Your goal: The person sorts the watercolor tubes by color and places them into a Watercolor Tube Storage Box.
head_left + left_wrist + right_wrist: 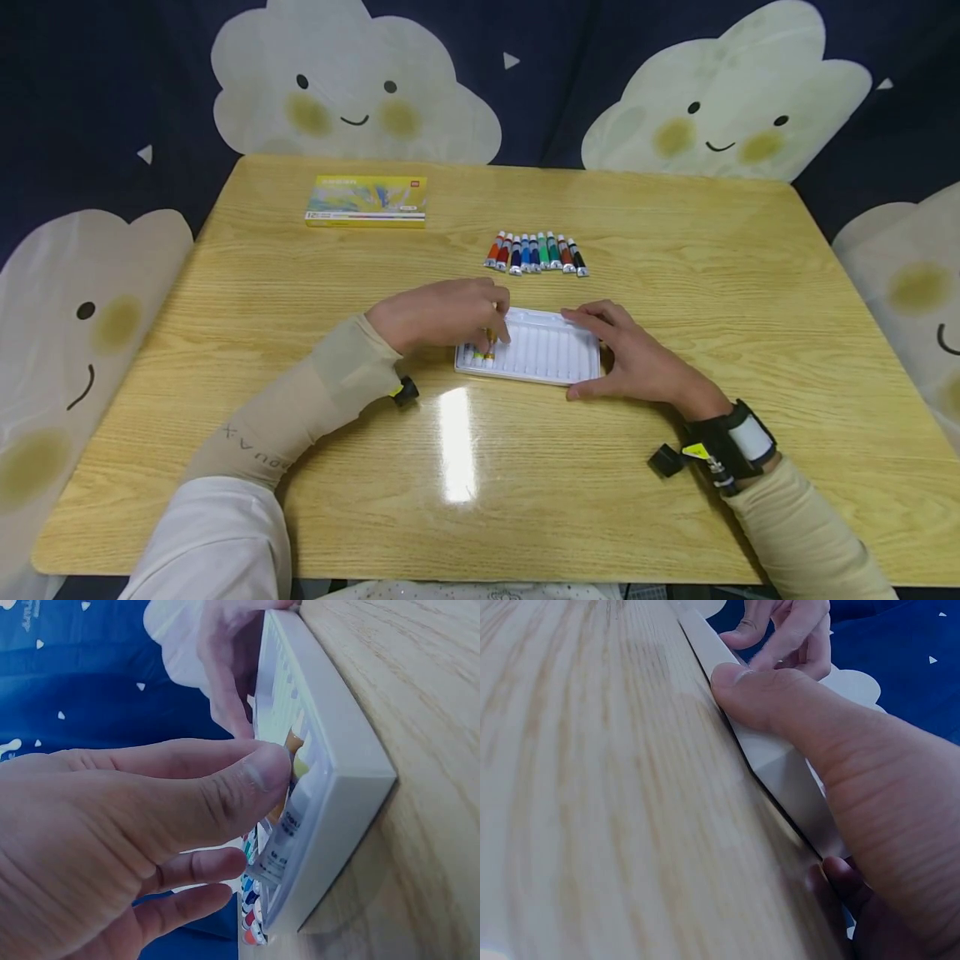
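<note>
A white plastic paint tray (551,348) with narrow slots lies on the table between both hands. My left hand (450,315) reaches over its left end, thumb and index finger pinching an ochre paint tube (490,361) in a slot. Beside that tube, a white paint tube (279,844) and a yellow-green one (301,765) lie in the leftmost slots. The left fingers partly cover the ochre tube. At the tray's right end, my right hand (637,358) grips it, thumb on the near edge and fingers on the far edge.
Just beyond the tray, several coloured paint tubes (534,252) lie side by side in a row, from orange to black. A yellow paint box (366,202) is at the back left of the wooden table (375,500). A cloud-printed curtain (547,100) hangs behind.
</note>
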`<state>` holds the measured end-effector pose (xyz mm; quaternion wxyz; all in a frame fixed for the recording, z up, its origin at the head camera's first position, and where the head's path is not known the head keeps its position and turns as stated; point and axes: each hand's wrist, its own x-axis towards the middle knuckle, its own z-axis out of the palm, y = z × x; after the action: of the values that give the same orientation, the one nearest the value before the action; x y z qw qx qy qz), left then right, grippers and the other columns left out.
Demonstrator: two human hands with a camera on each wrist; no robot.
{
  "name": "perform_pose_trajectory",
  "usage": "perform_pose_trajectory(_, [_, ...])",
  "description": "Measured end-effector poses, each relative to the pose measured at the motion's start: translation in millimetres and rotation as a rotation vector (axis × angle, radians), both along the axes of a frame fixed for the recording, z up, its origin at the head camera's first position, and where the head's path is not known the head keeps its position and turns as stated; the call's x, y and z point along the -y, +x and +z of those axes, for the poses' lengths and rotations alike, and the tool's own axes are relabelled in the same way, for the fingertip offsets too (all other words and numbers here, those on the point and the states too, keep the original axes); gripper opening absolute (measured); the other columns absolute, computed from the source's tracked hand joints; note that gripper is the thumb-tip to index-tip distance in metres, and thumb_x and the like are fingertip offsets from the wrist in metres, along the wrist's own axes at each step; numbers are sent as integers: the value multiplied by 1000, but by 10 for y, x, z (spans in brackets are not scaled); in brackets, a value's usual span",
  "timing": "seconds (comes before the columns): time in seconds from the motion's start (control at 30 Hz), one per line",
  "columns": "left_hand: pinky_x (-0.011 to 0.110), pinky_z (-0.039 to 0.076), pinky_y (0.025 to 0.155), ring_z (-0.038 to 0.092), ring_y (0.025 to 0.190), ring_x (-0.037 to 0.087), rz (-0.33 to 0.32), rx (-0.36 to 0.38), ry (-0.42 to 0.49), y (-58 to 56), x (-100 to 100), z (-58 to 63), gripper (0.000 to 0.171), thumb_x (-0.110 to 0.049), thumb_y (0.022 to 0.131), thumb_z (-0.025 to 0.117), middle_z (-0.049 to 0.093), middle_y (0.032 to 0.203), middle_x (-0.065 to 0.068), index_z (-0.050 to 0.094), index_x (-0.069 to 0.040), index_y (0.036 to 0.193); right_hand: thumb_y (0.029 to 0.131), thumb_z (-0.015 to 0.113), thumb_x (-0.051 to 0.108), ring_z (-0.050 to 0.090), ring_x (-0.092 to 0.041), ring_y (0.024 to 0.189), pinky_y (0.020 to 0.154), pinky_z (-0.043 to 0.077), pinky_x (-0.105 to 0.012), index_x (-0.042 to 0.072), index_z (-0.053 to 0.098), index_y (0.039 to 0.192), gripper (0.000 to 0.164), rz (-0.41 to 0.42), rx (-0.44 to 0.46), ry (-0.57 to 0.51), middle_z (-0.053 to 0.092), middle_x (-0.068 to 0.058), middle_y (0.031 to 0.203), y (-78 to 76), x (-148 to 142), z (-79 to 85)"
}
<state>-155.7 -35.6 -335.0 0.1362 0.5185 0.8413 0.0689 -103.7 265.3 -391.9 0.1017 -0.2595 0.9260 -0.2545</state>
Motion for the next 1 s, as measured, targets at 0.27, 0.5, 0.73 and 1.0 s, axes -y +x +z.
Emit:
perform_pose_trajectory(0.27, [30,51,90,53,102,18,5,0,-20,6,-4,8,18,-26,88,71,62,115,2,76,-22,105,61,81,65,36,-18,131,97,41,-40,34,37,149,103,0,4,-5,35,0,147,-6,4,2])
perform_pose_trajectory(0.5, [30,51,85,52,97,17,24,-24,-29,11,-17,12,19,-27,88,71,60,110,1,72,-21,105,61,81,65,36,-18,131,97,41,-40,35,36,149,103,-1,5,-8,34,0,147,-7,-5,-5])
perform_pose_trajectory(0.73, [31,50,88,53,101,17,14,-10,-36,12,-18,12,21,-26,89,70,62,113,1,74,-22,109,62,81,65,35,-18,131,98,41,-41,36,36,148,102,-4,12,-10,34,0,147,-6,-14,-9])
perform_pose_trajectory(1.0, [30,51,87,55,98,16,-14,-10,-17,13,-4,2,19,-25,89,70,64,109,0,75,-21,106,61,81,65,35,-18,132,99,40,-41,36,36,148,102,-4,18,-13,34,1,147,-9,-12,-8])
